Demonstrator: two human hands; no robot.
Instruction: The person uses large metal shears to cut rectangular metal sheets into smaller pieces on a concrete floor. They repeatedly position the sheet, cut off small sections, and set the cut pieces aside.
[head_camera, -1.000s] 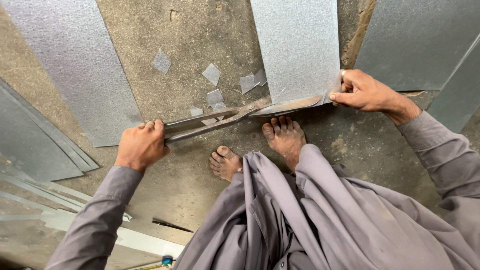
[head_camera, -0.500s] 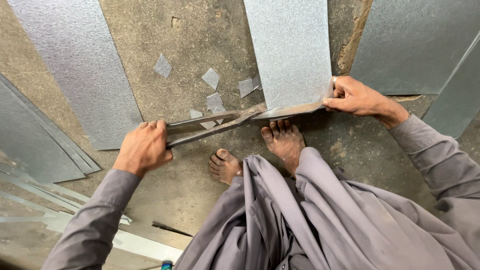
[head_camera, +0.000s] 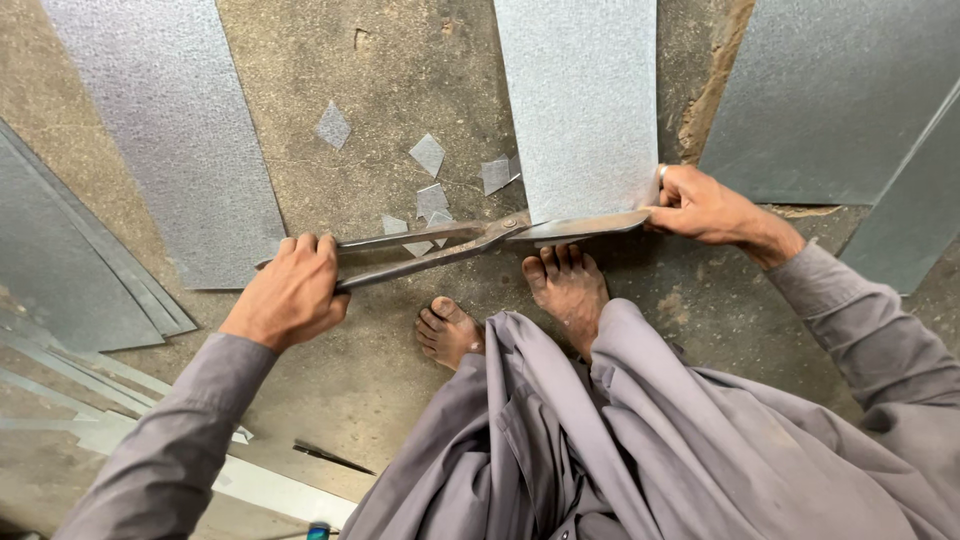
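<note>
My left hand (head_camera: 292, 290) grips the two long handles of large metal shears (head_camera: 450, 243), squeezed nearly together. The blades lie along the near edge of a grey galvanised metal sheet (head_camera: 580, 90) that runs up the middle of the view. My right hand (head_camera: 700, 205), a ring on one finger, pinches the sheet's near right corner just beyond the blade tips. My bare feet (head_camera: 562, 285) rest on the concrete floor right below the shears, under grey robes.
Several small sheet offcuts (head_camera: 428, 155) lie on the floor above the handles. Other metal sheets lie left (head_camera: 170, 130), far left (head_camera: 60, 270) and right (head_camera: 830, 90). Narrow metal strips (head_camera: 250, 480) sit at bottom left.
The shear handles have closed closer together under my left hand. My right hand stays at the sheet's corner. The view has shifted slightly.
</note>
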